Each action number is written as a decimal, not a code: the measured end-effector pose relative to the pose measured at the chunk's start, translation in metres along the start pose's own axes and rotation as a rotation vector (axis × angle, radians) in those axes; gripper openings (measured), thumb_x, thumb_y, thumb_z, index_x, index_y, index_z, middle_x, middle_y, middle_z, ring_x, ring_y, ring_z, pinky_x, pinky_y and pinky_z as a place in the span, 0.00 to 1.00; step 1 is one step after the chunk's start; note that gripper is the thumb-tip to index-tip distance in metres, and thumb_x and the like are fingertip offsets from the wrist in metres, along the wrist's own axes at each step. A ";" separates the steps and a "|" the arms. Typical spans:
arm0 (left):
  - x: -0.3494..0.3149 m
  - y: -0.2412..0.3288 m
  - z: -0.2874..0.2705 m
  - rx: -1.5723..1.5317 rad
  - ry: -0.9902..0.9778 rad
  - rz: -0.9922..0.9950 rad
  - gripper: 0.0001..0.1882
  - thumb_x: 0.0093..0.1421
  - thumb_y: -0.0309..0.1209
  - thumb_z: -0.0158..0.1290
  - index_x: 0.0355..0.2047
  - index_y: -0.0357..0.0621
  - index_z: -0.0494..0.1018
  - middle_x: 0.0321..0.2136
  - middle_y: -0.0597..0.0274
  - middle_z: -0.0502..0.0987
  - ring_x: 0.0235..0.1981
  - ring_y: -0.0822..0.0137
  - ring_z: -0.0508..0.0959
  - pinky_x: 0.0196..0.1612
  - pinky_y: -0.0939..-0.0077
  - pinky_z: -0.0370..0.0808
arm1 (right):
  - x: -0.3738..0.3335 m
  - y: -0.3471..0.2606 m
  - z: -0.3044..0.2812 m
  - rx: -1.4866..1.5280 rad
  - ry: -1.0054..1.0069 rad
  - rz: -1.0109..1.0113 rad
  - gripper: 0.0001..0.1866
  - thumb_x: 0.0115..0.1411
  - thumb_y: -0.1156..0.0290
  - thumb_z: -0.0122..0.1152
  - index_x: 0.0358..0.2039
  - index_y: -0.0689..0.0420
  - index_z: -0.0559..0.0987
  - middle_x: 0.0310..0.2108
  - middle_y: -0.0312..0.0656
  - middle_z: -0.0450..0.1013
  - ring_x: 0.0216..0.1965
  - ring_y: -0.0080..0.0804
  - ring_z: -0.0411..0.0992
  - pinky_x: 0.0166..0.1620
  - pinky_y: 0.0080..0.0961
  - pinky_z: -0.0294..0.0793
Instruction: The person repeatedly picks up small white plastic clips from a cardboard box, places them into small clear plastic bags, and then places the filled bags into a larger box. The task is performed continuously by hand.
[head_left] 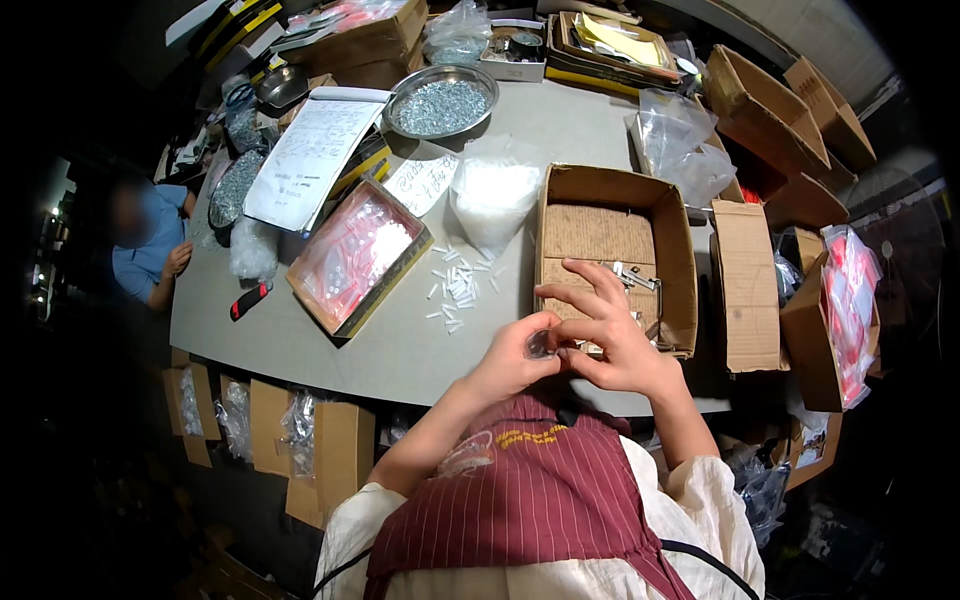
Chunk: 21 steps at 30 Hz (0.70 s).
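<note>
My left hand (510, 355) is closed around a small dark, shiny piece (541, 344), its kind too small to make out. My right hand (615, 345) meets it there, thumb and forefinger pinched together, the other fingers raised and spread. Whatever that pinch holds is hidden. Both hands are at the table's near edge, the right one over the front of an open cardboard box (617, 243). Inside the box lie several metal pieces (628, 277). To the left, small white tubes (460, 285) are scattered on the table beside a clear bag (494, 200) of white pieces.
A box of red-and-white bagged parts (350, 260) stands left, near a red-and-black cutter (250, 301). Behind are a notepad (308, 160) and a metal bowl (440, 105) of small metal parts. Cardboard boxes (765, 115) line the right. Another person (150, 245) is at far left.
</note>
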<state>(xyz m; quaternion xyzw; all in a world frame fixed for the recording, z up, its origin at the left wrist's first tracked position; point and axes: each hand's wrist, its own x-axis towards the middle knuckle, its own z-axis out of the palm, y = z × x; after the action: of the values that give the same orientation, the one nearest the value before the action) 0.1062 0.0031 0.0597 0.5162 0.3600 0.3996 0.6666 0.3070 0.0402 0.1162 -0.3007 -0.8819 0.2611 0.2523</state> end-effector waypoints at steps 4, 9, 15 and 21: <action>-0.005 0.007 -0.006 0.193 0.102 0.081 0.13 0.62 0.26 0.62 0.45 0.35 0.76 0.38 0.65 0.80 0.41 0.76 0.78 0.46 0.78 0.75 | 0.004 -0.005 -0.001 -0.026 0.065 -0.030 0.09 0.55 0.73 0.63 0.38 0.57 0.82 0.59 0.48 0.72 0.66 0.57 0.62 0.69 0.55 0.54; -0.014 0.008 -0.020 0.178 0.393 0.203 0.10 0.66 0.26 0.60 0.46 0.34 0.79 0.36 0.60 0.86 0.37 0.74 0.83 0.45 0.76 0.79 | 0.003 -0.008 0.012 0.193 0.232 0.223 0.08 0.61 0.74 0.66 0.39 0.63 0.79 0.38 0.50 0.79 0.40 0.47 0.79 0.44 0.36 0.77; -0.027 0.020 -0.023 0.022 0.481 0.231 0.06 0.67 0.25 0.58 0.42 0.34 0.78 0.33 0.60 0.85 0.36 0.72 0.85 0.39 0.74 0.81 | 0.010 -0.026 0.025 0.242 0.196 0.214 0.08 0.62 0.73 0.66 0.40 0.63 0.79 0.37 0.50 0.79 0.40 0.46 0.80 0.45 0.35 0.78; -0.055 0.032 -0.033 0.602 0.618 0.403 0.02 0.64 0.23 0.58 0.36 0.37 0.77 0.28 0.52 0.83 0.30 0.59 0.86 0.34 0.68 0.80 | 0.035 -0.043 0.051 0.253 0.174 0.139 0.10 0.62 0.74 0.68 0.42 0.63 0.79 0.37 0.45 0.78 0.39 0.36 0.78 0.42 0.29 0.77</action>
<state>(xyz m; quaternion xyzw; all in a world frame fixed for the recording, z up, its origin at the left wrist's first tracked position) 0.0483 -0.0288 0.0882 0.6030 0.5339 0.5335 0.2583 0.2351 0.0185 0.1148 -0.3484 -0.7939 0.3597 0.3449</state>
